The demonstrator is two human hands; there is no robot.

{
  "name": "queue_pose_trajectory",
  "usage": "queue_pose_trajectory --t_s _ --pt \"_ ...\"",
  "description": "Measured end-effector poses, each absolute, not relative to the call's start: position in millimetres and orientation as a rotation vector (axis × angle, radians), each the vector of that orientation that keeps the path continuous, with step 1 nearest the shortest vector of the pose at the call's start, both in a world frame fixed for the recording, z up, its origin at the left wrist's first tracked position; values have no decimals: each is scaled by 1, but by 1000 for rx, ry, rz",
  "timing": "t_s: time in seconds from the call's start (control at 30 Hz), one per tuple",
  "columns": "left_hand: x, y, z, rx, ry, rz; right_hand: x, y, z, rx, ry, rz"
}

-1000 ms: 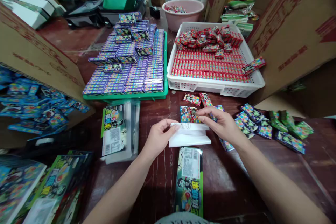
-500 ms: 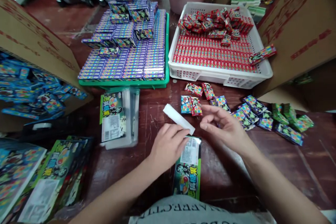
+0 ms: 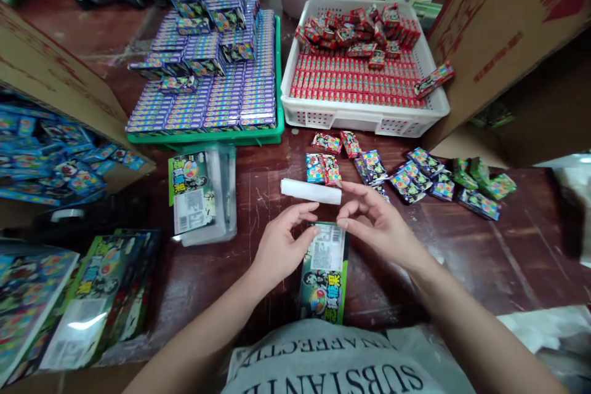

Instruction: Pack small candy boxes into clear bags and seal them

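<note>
A printed green-and-black candy bag (image 3: pixel 322 277) lies in front of me, upside down to my view, with a white label at its far end. My left hand (image 3: pixel 287 240) is at the label's left side, thumb on or just over it and fingers apart. By the bag's far right corner, my right hand (image 3: pixel 376 218) has loosely curled fingers, with thumb and index finger apart. Just beyond both hands lies a white rolled or folded strip (image 3: pixel 310 191); my right index fingertip is close to its right end. A blue candy box (image 3: pixel 316 167) and a red candy box (image 3: pixel 332 168) sit side by side behind it.
A green tray (image 3: pixel 278 92) bears stacked purple boxes; a white basket (image 3: pixel 364 122) holds red ones. Clear sleeves with a printed card (image 3: pixel 191 194) lie left. Loose purple boxes (image 3: pixel 410 181) and green boxes (image 3: pixel 501 186) lie right. Cardboard cartons (image 3: pixel 498 31) flank both sides.
The white strip has turned from slanted to nearly level. My left hand has come off it and spread its thumb and fingers. My right hand has moved in to the bag's far corner.
</note>
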State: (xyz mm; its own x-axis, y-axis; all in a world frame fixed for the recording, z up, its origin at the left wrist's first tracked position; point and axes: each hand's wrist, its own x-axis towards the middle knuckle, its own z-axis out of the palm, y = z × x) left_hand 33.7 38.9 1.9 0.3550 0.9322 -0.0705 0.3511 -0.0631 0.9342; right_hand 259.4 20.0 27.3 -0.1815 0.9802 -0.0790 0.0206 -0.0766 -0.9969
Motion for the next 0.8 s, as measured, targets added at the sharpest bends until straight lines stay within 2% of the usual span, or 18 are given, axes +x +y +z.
queue_pose_trajectory --t_s 0.17,0.33,0.4,0.57,0.67,0.73,0.8 --pt "36 35 15 1620 1152 788 251 14 17 -1244 -1473 1292" --pt "31 34 16 1630 1104 800 249 3 14 -1375 -1884 609" --pt "29 34 14 1634 1054 781 247 0 15 -1358 -2032 442" --pt "29 42 9 1537 849 677 240 2 15 -1378 -2083 577" --pt "16 55 7 1453 757 516 243 -4 15 -1352 -1909 702" --pt "0 62 6 1313 890 574 247 -17 14 -1377 -1607 691" --pt "-14 60 5 1140 1097 783 247 -35 9 -1409 -1278 681"
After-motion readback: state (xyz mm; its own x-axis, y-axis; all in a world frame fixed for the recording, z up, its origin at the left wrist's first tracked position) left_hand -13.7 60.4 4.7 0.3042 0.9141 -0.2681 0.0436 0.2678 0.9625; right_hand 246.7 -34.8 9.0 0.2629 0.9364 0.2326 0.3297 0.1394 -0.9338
